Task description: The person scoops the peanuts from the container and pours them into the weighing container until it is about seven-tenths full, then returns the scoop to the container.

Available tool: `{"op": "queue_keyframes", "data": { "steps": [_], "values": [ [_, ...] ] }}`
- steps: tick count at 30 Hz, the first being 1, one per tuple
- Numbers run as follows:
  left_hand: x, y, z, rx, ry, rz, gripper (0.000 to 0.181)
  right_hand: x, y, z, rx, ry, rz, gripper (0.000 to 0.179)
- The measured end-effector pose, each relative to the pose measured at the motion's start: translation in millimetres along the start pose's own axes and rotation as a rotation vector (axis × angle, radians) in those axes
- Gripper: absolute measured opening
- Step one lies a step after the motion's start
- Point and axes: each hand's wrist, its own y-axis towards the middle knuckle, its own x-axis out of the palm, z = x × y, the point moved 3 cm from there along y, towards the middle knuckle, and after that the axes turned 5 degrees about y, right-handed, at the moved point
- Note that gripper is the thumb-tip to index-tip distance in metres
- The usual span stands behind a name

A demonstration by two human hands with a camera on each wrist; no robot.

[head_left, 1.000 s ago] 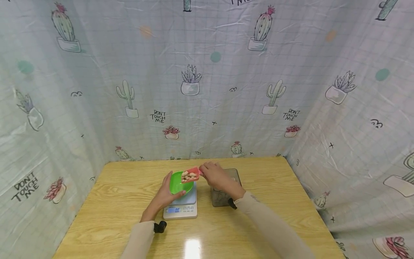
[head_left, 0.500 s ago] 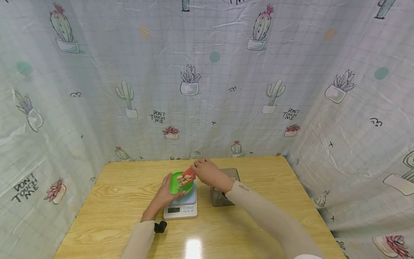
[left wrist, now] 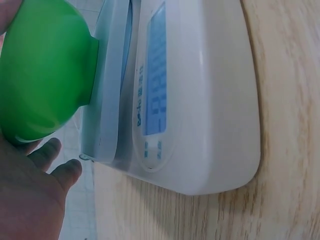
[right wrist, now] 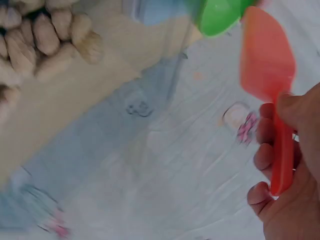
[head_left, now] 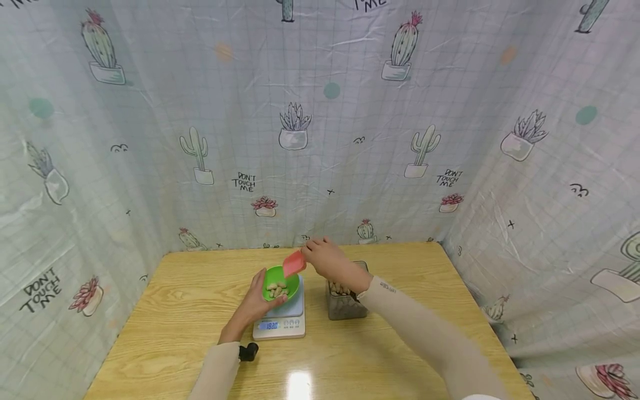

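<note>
We see the right hand (head_left: 327,260) gripping a red plastic scoop (head_left: 294,264) by its slim handle (right wrist: 283,160), the pan tilted over the right side of a glossy green bowl (head_left: 274,275); we judge it light, stiff and best held there. The left hand (head_left: 254,304) holds the bowl, likely light and a little slippery, so we favour its sides below the rim. Tan unshelled peanuts (head_left: 276,290) lie inside it, on the white kitchen scale (head_left: 278,335) left of the tabletop's (head_left: 200,289) middle, towards the far edge.
</note>
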Motion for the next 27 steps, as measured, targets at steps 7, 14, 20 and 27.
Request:
{"op": "queue_keyframes", "data": {
  "steps": [7, 14, 20, 27],
  "values": [
    [-3.4, -3.9, 1.7, -0.004, 0.028, 0.014, 0.113, 12, -22.7, 14, 0.050, 0.189, 0.152, 0.016],
    [-14.2, -11.1, 21.4, 0.083, 0.003, 0.077, 0.108, 8, -47.8, 23, 0.034, 0.247, 0.308, 0.014],
    [-19.5, -14.2, 48.0, 0.167, -0.030, 0.108, 0.104, 8, -69.2, 33, 0.064, 0.276, 0.389, 0.015],
    [-7.3, -15.0, 81.3, 0.241, -0.073, 0.079, 0.103, 13, -93.7, 45, 0.129, 0.319, 0.444, 0.014]
  ]
}}
